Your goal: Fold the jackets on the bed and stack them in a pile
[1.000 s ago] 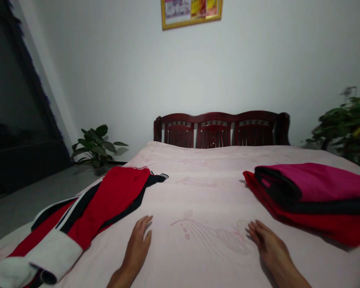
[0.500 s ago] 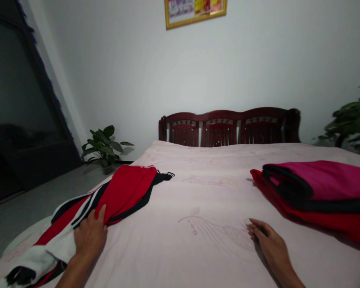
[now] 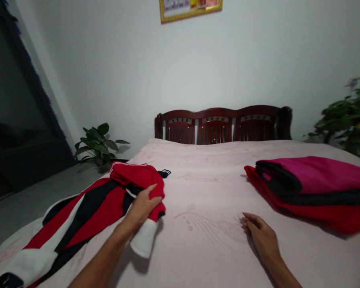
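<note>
My left hand (image 3: 143, 206) is closed on a fold of a red, black and white jacket (image 3: 86, 210) that lies across the left side of a bed, lifting its white-cuffed sleeve off the pale pink bedsheet (image 3: 209, 192). The rest of the jacket trails toward the bed's near left corner. My right hand (image 3: 259, 234) lies flat on the sheet right of centre, fingers stretched out, holding nothing. A folded stack of magenta, black and red clothes (image 3: 311, 188) sits on the bed beyond and to the right of that hand.
A dark red wooden headboard (image 3: 221, 126) stands against the white wall. Potted plants flank the bed, one at the left (image 3: 97, 146) and another at the right (image 3: 347, 118). A dark cabinet (image 3: 14, 120) fills the far left. A gold-framed picture (image 3: 190, 9) hangs above.
My left hand went from flat on the sheet to the jacket, grasped it and pulled a bunched part with its white cuff toward the bed's middle. My right hand stayed on the sheet.
</note>
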### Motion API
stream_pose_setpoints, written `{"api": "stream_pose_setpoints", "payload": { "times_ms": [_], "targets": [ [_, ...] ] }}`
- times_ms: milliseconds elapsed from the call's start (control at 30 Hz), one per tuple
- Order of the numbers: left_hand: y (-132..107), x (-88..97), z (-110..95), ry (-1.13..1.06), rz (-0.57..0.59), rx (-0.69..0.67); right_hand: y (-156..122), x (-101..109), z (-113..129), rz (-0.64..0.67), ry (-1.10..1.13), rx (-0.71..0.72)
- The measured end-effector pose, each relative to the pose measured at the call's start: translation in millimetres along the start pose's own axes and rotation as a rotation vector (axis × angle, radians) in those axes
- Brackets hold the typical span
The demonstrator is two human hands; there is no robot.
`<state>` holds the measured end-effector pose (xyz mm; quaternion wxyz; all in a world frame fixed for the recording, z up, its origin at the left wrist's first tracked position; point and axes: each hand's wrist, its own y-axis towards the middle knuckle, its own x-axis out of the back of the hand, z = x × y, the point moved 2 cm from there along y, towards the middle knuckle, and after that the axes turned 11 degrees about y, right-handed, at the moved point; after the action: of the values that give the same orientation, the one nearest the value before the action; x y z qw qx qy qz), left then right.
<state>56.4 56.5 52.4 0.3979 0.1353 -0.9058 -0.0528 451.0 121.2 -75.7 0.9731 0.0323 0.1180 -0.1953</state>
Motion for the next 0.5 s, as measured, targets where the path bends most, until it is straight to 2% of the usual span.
{"api": "stream_pose_setpoints", "payload": {
  "times_ms": [33,100,167,200,267,333,400,467,500],
  "targets": [
    [-13,-23.1,-14,-0.069,0.072,-0.067,-1,0,1,-0.003,0.005,-0.003],
    [-39,-63.0,-33,-0.085,0.304,-0.222,-3,1,3,-0.006,0.011,0.000],
    [-56,-85.4,-37,-0.052,0.433,-0.294,-3,3,3,-0.001,0.009,0.003],
    [-60,-89.3,-32,-0.040,0.428,-0.298,-3,4,3,0.006,0.003,0.001],
    [-55,-84.5,-15,-0.028,0.269,-0.250,-2,4,2,0.019,0.000,-0.006],
    [-41,-69.6,10,0.030,0.019,-0.152,-2,2,1,0.054,0.002,-0.023],
    [-26,-52.3,38,0.170,-0.212,0.006,-7,-4,1,0.130,0.003,-0.047],
    [-13,-38.2,64,0.279,-0.335,0.189,-18,-15,1,0.250,-0.001,-0.068],
    [-7,-33.3,75,0.251,-0.359,0.285,-25,-22,1,0.307,-0.004,-0.069]
  ]
}}
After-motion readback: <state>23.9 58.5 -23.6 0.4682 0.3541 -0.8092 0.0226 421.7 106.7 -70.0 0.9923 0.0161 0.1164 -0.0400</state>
